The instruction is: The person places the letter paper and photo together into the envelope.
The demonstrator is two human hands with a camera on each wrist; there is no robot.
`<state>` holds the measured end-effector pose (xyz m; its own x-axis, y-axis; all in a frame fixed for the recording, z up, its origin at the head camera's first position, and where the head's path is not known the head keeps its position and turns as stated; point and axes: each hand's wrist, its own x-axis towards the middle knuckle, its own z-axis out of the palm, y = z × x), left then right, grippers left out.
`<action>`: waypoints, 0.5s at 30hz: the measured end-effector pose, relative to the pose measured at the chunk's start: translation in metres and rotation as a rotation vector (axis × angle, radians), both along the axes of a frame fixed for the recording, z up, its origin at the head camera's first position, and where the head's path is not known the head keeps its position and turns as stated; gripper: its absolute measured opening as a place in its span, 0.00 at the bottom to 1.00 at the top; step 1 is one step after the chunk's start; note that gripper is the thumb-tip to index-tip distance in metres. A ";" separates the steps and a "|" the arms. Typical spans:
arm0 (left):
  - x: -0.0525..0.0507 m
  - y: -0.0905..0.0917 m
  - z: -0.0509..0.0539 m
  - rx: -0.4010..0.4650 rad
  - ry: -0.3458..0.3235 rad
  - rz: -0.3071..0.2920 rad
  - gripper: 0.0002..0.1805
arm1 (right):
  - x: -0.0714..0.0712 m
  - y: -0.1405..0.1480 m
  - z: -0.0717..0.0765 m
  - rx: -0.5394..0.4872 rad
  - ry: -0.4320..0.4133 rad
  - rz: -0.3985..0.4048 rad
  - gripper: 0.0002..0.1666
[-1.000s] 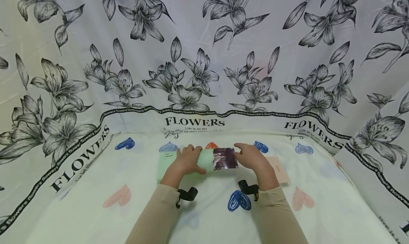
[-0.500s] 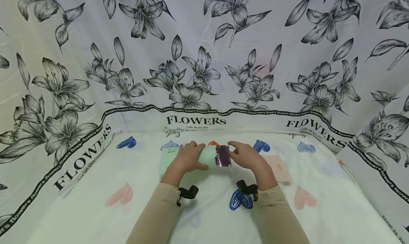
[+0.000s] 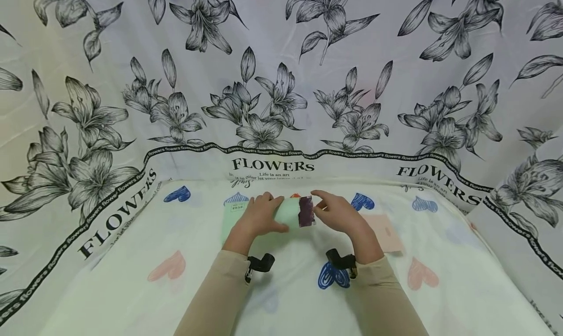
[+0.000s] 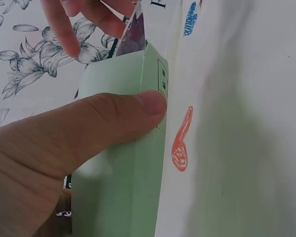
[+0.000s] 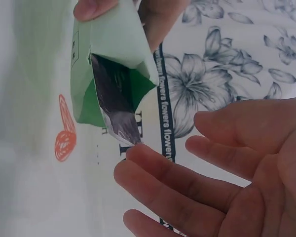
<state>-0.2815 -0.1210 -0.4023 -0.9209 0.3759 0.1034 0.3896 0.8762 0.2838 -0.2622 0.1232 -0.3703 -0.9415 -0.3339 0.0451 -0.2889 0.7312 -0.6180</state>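
A pale green carton (image 3: 287,212) is held up over the cloth in my left hand (image 3: 259,216). In the left wrist view the thumb of my left hand (image 4: 79,133) presses flat along the carton (image 4: 113,197). The carton's near end gapes in the right wrist view, and a shiny purple sachet (image 5: 121,113) sticks partly out of it; the rest is hidden inside. My right hand (image 3: 340,213) is at the sachet's outer end. Its fingertips (image 5: 138,150) touch the sachet's tip, with thumb and fingers apart in the right wrist view.
Another light green item (image 3: 229,218) lies left of my left hand, partly covered by it. A pink flat item (image 3: 384,232) lies beyond my right wrist. The heart-printed cloth (image 3: 290,302) covers the surface, and a flower-print curtain (image 3: 281,145) hangs behind.
The purple sachet has slid left into the green carton, so less of it shows. My right hand has moved slightly left with it; my left hand keeps its hold.
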 end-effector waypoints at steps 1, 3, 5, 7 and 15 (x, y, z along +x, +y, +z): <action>-0.001 0.001 0.000 -0.006 0.009 0.002 0.52 | -0.001 0.001 0.000 0.001 0.004 -0.001 0.33; -0.004 0.003 -0.001 -0.013 0.023 0.004 0.52 | -0.002 0.003 0.000 0.000 0.006 -0.006 0.33; -0.006 0.004 -0.001 -0.013 0.019 0.005 0.52 | -0.002 0.004 -0.001 -0.002 0.004 -0.013 0.34; -0.005 0.005 -0.001 -0.007 0.000 0.003 0.52 | -0.001 0.004 -0.003 -0.004 -0.015 -0.015 0.36; -0.001 0.002 0.000 0.004 -0.021 0.032 0.53 | 0.002 0.000 -0.002 -0.035 -0.052 0.049 0.42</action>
